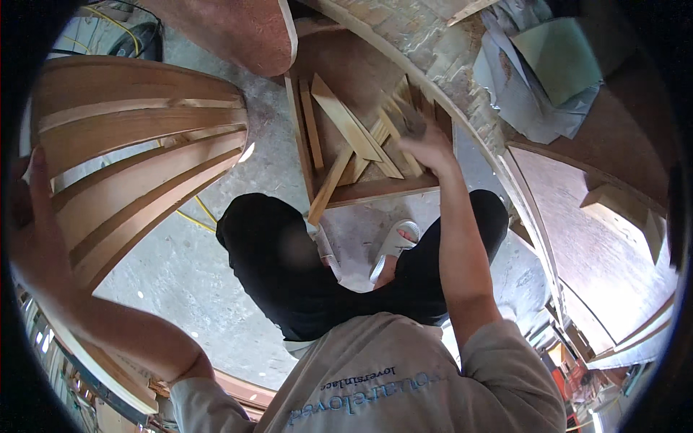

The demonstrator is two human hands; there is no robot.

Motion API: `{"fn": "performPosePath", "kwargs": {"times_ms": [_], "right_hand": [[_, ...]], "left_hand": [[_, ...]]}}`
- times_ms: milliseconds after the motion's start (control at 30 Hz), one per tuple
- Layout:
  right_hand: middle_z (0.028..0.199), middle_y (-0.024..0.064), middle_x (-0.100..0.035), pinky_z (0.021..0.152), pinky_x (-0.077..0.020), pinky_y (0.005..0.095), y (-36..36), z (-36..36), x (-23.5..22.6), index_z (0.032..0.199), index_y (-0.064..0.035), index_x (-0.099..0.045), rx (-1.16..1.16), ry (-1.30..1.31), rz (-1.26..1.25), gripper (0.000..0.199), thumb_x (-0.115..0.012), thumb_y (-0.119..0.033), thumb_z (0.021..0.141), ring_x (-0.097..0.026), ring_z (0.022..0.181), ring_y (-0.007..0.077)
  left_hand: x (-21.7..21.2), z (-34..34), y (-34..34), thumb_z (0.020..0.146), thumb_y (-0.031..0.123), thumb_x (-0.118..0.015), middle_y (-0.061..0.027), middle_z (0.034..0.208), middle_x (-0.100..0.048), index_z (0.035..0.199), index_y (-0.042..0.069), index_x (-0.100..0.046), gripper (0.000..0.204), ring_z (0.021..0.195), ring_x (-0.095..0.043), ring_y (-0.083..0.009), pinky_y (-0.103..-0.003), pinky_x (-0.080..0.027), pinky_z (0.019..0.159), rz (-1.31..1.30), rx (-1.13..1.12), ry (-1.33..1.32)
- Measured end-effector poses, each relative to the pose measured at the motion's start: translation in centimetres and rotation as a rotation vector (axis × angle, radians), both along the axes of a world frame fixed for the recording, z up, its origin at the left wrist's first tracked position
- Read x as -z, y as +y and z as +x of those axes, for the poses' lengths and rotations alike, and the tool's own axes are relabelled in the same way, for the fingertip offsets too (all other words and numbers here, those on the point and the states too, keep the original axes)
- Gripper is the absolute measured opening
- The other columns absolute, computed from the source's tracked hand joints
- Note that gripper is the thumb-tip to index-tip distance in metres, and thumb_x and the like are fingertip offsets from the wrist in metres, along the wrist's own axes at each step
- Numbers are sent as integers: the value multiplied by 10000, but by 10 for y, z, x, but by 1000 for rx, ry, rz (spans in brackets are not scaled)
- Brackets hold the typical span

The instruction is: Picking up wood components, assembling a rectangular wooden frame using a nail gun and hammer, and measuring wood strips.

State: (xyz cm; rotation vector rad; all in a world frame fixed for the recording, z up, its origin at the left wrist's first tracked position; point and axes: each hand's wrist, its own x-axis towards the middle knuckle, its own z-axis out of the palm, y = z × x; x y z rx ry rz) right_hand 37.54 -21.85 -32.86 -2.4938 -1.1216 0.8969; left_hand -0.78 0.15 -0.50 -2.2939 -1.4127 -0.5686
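Grey cloth of the person's T-shirt (390, 375) fills the bottom centre of the frame, with black trousers (289, 267) and a white sandal (393, 245) just above it over the speckled concrete floor (180, 267). At the far left edge, the left hand (32, 216) lies flat against the side of a large curved frame of reddish-brown wooden slats (137, 159), fingers straight and held close together, pointing up. That frame sweeps from the upper left down toward the lower left. A thin yellow cable (198, 213) runs across the floor beside it. In the upper centre sits a shallow wooden tray (375, 189) holding loose pale wooden strips (346, 126), one poking out over its lower rim. The right hand (426, 144) reaches into the tray's right part, fingers curled down among the strips; it is blurred, so whether they pinch one cannot be told. Crumpled grey-green paper sheets (541, 79) lie in the upper right.
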Motion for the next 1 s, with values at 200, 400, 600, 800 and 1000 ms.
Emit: {"fn": "performPosePath", "kwargs": {"times_ms": [200,400,600,800,1000], "right_hand": [[1180,207,-582,892,-459,341,-51,0,23,1258,57,-488,277,615,-146,801,-759,-321,606,-586,1061,278],[1179,207,-571,862,-480,358,-24,-46,56,1358,37,-356,173,667,-179,970,-767,-361,575,-588,1038,285],[1320,268,-452,996,-399,396,-17,-54,53,1403,44,-252,210,633,-123,1058,-751,-342,554,-464,1226,346],[1241,208,-506,893,-467,418,-22,-48,74,1349,40,-325,417,990,94,913,-736,-306,612,-520,1137,308],[1127,122,-552,747,-500,396,-21,-40,66,1306,-9,-397,596,1161,138,736,-714,-262,692,-573,982,249]], "left_hand": [[74,69,-69,847,209,-691,-52,873,-652,990,51,-636,220,751,-629,-152,-299,-532,674,-442,342,-738],[317,152,-167,832,327,-638,-158,1031,-644,1142,44,-515,437,1011,-626,-328,-454,-488,845,-1093,153,242],[357,131,-184,793,270,-627,-272,987,-643,1038,-56,-546,416,947,-630,-404,-449,-499,791,-1342,38,164],[369,115,-166,802,240,-597,-260,945,-645,1027,-100,-571,409,897,-638,-389,-435,-491,759,-1436,-54,-155],[378,131,-181,833,227,-589,-289,948,-630,1058,-95,-543,396,902,-630,-409,-436,-501,766,-1337,-304,-647]]}}
